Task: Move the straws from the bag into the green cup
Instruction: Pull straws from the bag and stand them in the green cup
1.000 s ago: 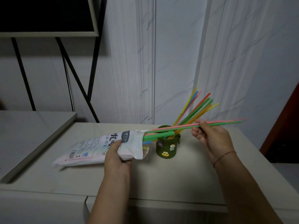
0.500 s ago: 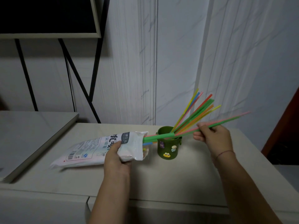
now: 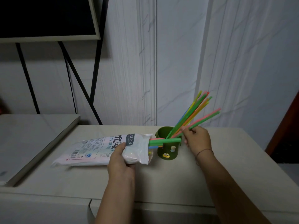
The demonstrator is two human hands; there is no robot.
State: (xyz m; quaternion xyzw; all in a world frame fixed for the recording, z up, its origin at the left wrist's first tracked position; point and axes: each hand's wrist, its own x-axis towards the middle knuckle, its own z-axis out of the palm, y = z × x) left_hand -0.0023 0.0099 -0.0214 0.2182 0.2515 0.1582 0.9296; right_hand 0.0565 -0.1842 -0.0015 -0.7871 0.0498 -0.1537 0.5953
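step: we lower two straws (image 3: 207, 118) into the green cup (image 3: 168, 151), tips at its rim | right hand (image 3: 196, 138) pinches them | left hand (image 3: 120, 159) grips the bag (image 3: 97, 147) by its mouth on the table (image 3: 178, 183), more straws (image 3: 163, 141) poking out | next: release, then pull another few

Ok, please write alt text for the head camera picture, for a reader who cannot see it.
A person's right hand pinches two straws, pink and green, angled down toward the green cup that holds other straws; the left hand grips the white bag lying on a pale table.
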